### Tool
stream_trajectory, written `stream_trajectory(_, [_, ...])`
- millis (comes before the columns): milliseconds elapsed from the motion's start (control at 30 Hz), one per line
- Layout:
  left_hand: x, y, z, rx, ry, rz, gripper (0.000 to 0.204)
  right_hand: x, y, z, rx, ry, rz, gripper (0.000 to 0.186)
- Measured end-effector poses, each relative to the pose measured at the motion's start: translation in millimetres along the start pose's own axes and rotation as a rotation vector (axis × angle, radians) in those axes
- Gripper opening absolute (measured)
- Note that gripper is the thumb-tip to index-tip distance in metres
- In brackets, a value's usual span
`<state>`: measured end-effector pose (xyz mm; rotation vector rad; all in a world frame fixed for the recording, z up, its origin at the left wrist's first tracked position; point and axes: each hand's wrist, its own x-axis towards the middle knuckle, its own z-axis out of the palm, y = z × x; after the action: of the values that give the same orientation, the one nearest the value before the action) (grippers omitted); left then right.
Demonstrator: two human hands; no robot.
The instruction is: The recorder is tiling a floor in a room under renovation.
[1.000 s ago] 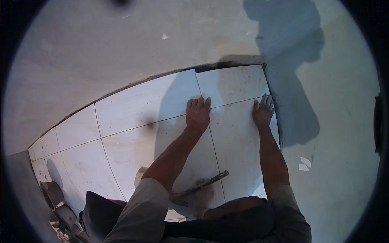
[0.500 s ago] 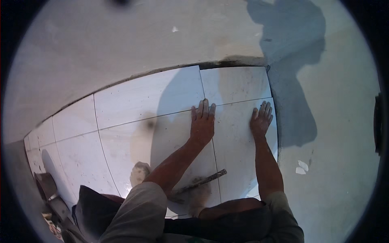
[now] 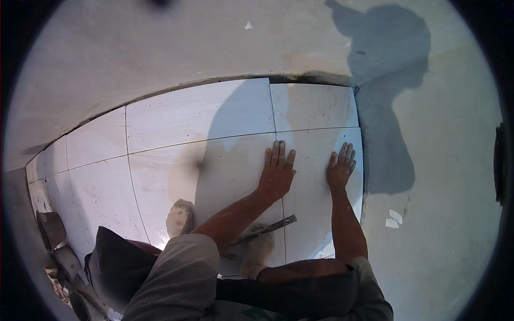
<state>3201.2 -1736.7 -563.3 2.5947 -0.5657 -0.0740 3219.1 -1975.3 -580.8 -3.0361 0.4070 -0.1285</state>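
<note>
My left hand lies flat with fingers apart across the seam between two large white floor tiles, just below the corner where several tiles meet. Flat on the right-hand tile, near its right edge, rests my right hand, fingers stretched out. Neither hand holds anything. Beyond the seam ahead lie a smaller white tile in the corner and a longer white tile to its left. A dirty dark bar-like tool lies under my left forearm; its near end is partly hidden.
Grey plastered walls rise beyond and to the right of the tiles, with a dark gap along the far edge. White chips show at the right. Dark curved pieces stand at the lower left. My foot is on the tiles.
My left hand has moved from the far seam back toward me and slightly right. The right hand has also slid slightly nearer. The view has shifted a little.
</note>
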Motion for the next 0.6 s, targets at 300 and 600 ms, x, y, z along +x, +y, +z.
stream_trajectory(300, [-3, -19, 27, -0.270, 0.021, -0.028, 0.067, 5, 28, 56, 0.006, 0.290, -0.256, 0.050])
stream_trajectory(600, [0, -21, -5, -0.181, 0.011, -0.017, 0.067, 15, 16, 45, -0.107, 0.099, -0.055, 0.050])
